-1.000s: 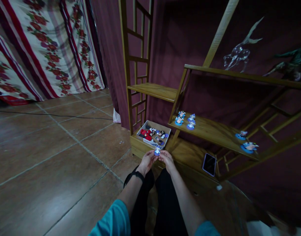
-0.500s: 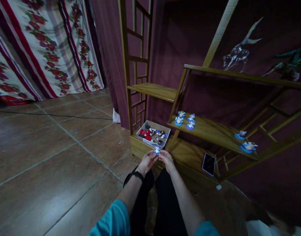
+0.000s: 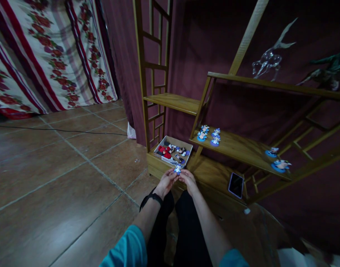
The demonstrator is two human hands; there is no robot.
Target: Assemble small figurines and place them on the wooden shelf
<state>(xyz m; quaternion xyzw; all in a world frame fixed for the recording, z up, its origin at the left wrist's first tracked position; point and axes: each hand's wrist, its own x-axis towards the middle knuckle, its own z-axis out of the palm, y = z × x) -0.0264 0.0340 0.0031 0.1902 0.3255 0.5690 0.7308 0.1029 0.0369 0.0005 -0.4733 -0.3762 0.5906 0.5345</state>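
Observation:
A small white and purple figurine stands upright between my fingertips, just in front of the box. My left hand grips its left side and my right hand its right side. Both hands are closed on its base, which the fingers partly cover. Right behind it, the shallow cardboard box holds several more figurines in red, black, white and purple, some lying down. On the shelf to the right, several blue-based figurines and purple-based figurines stand in a group.
Two more blue-based figurines are at the right end of the wooden shelf. A tablet or phone lies on the lower board. A glass deer-like ornament stands on the upper shelf. A cable crosses the tiled floor.
The figurine in my hands has turned or tilted slightly, and its base looks darker purple now. My hands have stayed in nearly the same place.

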